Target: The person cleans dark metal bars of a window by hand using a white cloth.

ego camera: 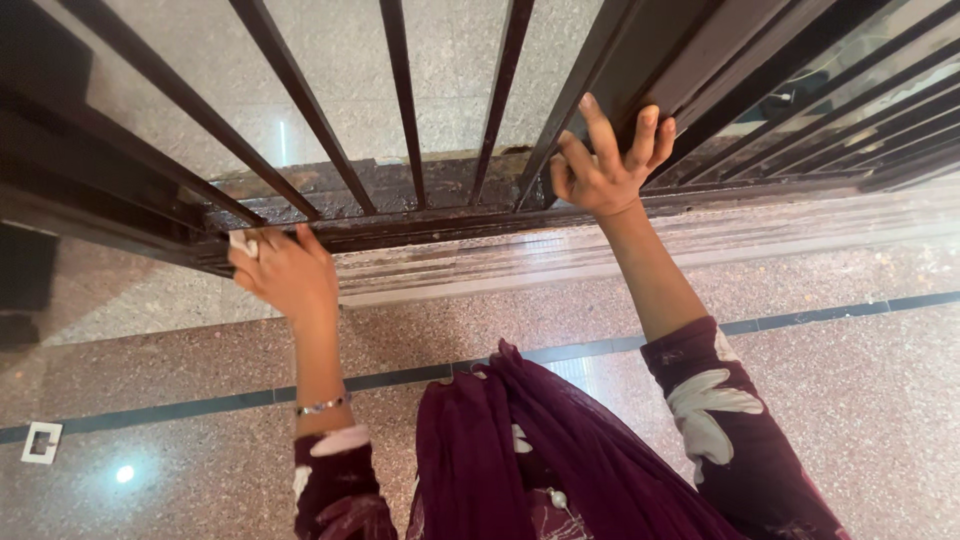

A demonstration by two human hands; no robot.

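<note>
Head view, read left to right. Left hand [285,272] sits at the bottom rail [420,228] of the dark metal gate [300,90], fingers clenched on a small white cloth [240,243] pressed to the rail's left end. A bangle [322,405] circles that wrist. The rail looks grimy and worn. A maroon scarf [530,450] hangs at centre. Right hand [608,160] rests against the thick upright post [650,60], fingers spread and released, gripping nothing. Speckled stone floor [800,400] lies beneath. The gate is judged heavy and stiff, best held by a bar or the post; the cloth soft, light, easily bunched in the palm. No containers appear
</note>
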